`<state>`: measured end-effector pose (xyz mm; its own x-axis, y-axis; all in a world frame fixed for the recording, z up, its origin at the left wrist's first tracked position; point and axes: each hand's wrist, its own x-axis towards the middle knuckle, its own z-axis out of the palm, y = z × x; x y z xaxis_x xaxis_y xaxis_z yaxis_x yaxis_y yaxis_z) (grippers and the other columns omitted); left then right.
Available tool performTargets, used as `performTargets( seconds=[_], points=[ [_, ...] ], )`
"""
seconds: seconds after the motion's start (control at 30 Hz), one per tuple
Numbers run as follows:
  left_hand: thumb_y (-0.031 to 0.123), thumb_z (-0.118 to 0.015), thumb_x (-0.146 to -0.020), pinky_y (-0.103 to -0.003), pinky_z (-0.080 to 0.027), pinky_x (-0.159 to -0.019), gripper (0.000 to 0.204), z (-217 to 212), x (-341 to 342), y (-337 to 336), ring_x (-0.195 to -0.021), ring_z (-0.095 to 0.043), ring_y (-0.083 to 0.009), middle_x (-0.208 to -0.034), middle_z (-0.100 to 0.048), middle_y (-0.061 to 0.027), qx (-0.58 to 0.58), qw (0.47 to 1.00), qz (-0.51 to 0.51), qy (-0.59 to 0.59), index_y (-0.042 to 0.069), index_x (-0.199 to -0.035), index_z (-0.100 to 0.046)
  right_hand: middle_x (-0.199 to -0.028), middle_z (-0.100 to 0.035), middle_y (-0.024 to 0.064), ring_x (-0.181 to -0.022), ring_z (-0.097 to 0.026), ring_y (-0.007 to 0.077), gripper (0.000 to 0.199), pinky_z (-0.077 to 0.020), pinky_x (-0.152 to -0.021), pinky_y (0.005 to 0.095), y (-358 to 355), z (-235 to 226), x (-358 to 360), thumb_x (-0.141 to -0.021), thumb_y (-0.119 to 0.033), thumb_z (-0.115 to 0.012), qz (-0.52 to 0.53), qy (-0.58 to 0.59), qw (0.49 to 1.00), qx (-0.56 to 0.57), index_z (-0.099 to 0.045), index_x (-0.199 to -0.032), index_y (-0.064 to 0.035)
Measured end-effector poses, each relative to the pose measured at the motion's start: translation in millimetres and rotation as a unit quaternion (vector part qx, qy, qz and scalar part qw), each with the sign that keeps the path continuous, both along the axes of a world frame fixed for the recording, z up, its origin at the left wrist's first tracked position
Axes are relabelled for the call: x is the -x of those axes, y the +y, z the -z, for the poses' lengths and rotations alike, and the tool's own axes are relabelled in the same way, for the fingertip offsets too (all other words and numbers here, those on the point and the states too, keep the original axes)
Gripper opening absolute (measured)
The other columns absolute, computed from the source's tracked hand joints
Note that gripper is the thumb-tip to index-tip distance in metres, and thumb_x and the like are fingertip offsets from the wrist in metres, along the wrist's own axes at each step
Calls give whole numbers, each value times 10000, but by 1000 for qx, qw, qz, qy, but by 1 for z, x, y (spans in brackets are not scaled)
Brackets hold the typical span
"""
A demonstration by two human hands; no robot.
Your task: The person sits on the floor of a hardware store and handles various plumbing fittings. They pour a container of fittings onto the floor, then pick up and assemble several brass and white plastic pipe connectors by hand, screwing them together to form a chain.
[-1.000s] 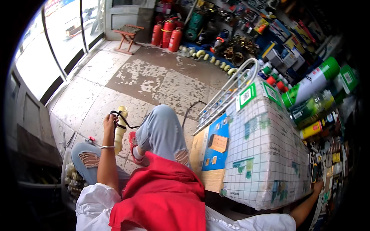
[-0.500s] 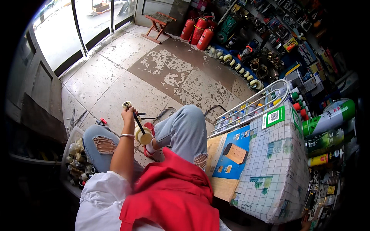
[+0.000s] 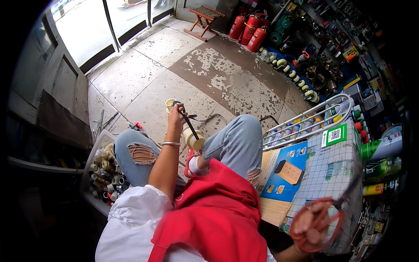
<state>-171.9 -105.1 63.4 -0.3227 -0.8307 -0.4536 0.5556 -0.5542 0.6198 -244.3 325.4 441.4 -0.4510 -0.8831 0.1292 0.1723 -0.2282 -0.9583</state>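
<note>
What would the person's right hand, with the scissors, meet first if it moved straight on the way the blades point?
Probably the checked box: the scissors in the right hand point up across it, though depth is unclear.

Three red fire extinguishers (image 3: 249, 30) stand together at the far wall. One small wooden folding stool (image 3: 205, 16) sits near the glass door. One white bin (image 3: 102, 174) of pale pipe fittings lies by the person's left knee; the fittings are too many and too jumbled to count. One pair of scissors (image 3: 321, 220) with orange handles shows at the lower right. One blue box (image 3: 283, 174) leans beside one large checked package (image 3: 336, 183). One white wire rack (image 3: 305, 124) holds a row of spray cans, their number unclear. A line of cream-coloured wheels (image 3: 290, 74) runs along the floor, at least seven visible.
</note>
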Motion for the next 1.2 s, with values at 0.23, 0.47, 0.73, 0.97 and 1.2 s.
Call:
performTargets(
  seconds=[0.23,0.47,0.73,0.97,1.2],
  points=[
    [381,-428,-955,-442,-492,-835,391,-24,-22,8,-961,-533,-328,-1219,-390,-52,-5,997,52,64,82,-1173,-552,-633,-436,21,-491,-445,118,694,-416,-503,275,-166,208,-10,-813,-728,-409,-270,-232,915,-190,-493,-927,-49],
    [360,-419,-969,-411,-487,-838,376,-39,-26,18,-994,-524,-297,-1138,-446,-90,19,996,67,63,38,-1102,-561,-626,-408,19,-545,-428,163,713,-395,-511,294,-227,284,-8,-752,-802,-381,-310,-389,817,-291,-440,-752,-92],
    [361,-419,-970,-334,-492,-798,344,-35,-17,25,-856,-580,-200,-930,-566,-72,76,989,124,-6,76,-1090,-570,-607,-358,-10,-496,-371,124,738,-326,-468,236,-269,314,-5,-678,-868,-375,-304,-424,794,-311,-369,-704,-131],
    [282,-420,-981,-332,-505,-753,212,-23,-8,36,-878,-606,-188,-998,-565,-58,53,996,59,-49,108,-1041,-524,-566,-404,-1,-431,-404,128,726,-364,-402,240,-270,326,-1,-735,-834,-339,-264,-459,812,-244,-406,-684,-114],
    [184,-360,-986,-370,-529,-775,205,-17,6,48,-883,-609,-215,-1030,-564,-99,25,995,89,-44,70,-1104,-483,-626,-422,21,-523,-434,169,731,-362,-483,293,-269,333,-3,-763,-823,-313,-228,-323,901,-180,-437,-729,-104]
  ],
)
